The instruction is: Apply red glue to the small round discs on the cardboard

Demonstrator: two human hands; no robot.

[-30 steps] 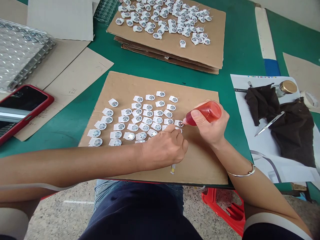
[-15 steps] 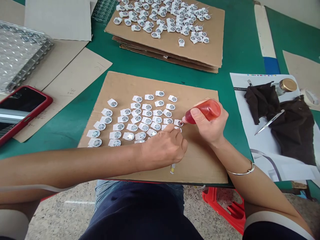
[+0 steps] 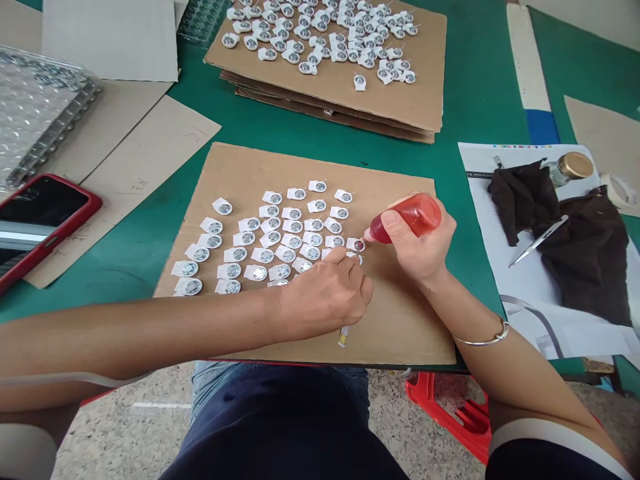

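The right hand (image 3: 427,257) wraps a red bottle (image 3: 407,219), tilted so its nozzle (image 3: 369,235) points down at a white-tabbed disc (image 3: 357,245), between the board's (image 3: 400,317) middle and right edge. The left hand (image 3: 330,293) is closed, apparently pinching a thin tool (image 3: 343,337), mostly hidden, perhaps steadying that disc. Other discs (image 3: 291,227) lie spaced toward the left edge, likely to keep them from touching.
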